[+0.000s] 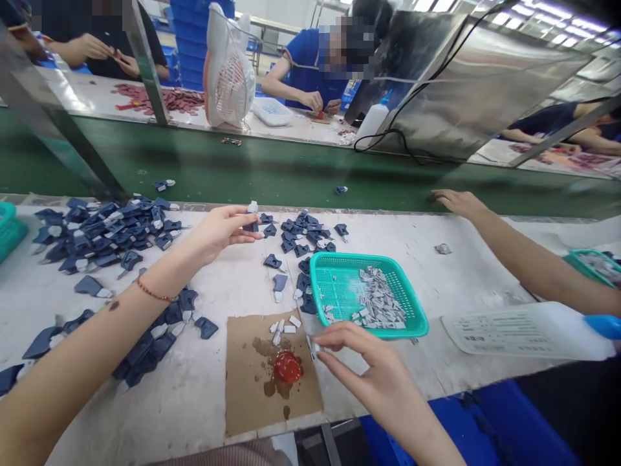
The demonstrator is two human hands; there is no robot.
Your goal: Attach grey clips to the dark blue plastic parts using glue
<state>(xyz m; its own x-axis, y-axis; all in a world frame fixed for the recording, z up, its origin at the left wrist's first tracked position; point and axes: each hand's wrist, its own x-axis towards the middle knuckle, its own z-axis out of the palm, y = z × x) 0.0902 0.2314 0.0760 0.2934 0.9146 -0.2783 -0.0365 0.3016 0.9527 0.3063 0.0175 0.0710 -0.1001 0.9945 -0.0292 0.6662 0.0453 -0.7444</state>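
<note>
My left hand (226, 234) is closed on a dark blue plastic piece with a white tip (251, 225), above the table near the green belt. Between the thumb and fingertips of my right hand (371, 362) is a small pale piece (313, 348), mostly hidden. That hand is at the right edge of a brown cardboard sheet (242, 388). On the cardboard are a red cap (288, 367) with wet stains around it and several small white pieces (290, 329). Just beyond my right hand, a green basket (421, 323) holds many small grey-white pieces (383, 301).
Piles of dark blue pieces (107, 233) lie at left, with more (305, 233) behind the basket. A white bottle with a blue cap (524, 330) lies at right. A co-worker's hand (458, 202) reaches to the green belt (291, 168). Other people work across it.
</note>
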